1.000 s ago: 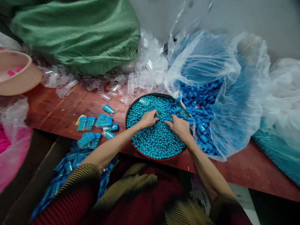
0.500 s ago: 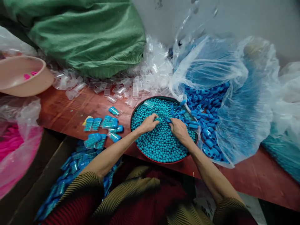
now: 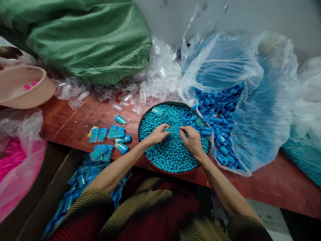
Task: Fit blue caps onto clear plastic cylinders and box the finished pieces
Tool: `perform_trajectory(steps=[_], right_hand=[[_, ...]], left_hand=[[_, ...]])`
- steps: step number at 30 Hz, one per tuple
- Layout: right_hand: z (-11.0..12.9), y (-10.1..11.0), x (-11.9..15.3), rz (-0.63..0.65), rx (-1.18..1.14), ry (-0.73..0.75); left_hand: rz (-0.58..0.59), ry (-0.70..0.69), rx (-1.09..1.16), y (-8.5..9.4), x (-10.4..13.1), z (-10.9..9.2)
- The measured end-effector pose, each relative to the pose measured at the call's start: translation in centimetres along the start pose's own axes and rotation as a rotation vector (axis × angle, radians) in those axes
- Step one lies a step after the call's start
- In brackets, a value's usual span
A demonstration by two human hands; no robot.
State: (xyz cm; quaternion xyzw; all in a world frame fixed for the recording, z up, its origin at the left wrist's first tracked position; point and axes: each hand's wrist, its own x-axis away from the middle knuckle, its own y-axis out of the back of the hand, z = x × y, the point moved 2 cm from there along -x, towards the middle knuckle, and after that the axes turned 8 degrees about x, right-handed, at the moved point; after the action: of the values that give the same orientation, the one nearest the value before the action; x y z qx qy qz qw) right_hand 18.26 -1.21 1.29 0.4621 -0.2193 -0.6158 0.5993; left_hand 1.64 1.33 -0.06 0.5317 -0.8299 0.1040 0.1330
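Note:
A round red-rimmed tray (image 3: 173, 172) full of small turquoise beads (image 3: 173, 157) is under both hands. Over its middle, my left hand (image 3: 158, 134) is closed, its thumb and fingers around what looks like a clear plastic container, mostly hidden against the beads. Just to the right, my right hand (image 3: 192, 141) pinches a blue plastic cap (image 3: 177, 127) between thumb and fingertips, close to the left fingertips but apart from them. More loose blue caps (image 3: 192, 118) lie on the beads at the tray's upper right. One clear container (image 3: 157, 110) rests on the beads near the back rim.
Filled, capped containers (image 3: 116, 131) lie on the red table (image 3: 72, 117) left of the tray; more fill a box below. Empty clear containers (image 3: 145, 92) are heaped behind. A plastic bag (image 3: 263, 134) spills blue caps at right. A green sack (image 3: 92, 43) and beige basin (image 3: 30, 97) stand left.
My right hand has lifted slightly with the blue cap, which now shows more plainly between the fingertips. My left hand has barely moved. The whole view has shifted a little.

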Motion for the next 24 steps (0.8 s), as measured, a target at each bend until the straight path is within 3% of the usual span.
perform_trajectory(steps=[14,24], right_hand=[[-0.1,-0.3,0.7,0.011,-0.394,-0.193],[-0.1,-0.4,0.7,0.058,-0.457,-0.185]], left_hand=[[0.026,-0.041,0.125,-1.3,1.0,-0.3],[0.092,-0.039,0.229,-1.4,1.5,-0.7]])
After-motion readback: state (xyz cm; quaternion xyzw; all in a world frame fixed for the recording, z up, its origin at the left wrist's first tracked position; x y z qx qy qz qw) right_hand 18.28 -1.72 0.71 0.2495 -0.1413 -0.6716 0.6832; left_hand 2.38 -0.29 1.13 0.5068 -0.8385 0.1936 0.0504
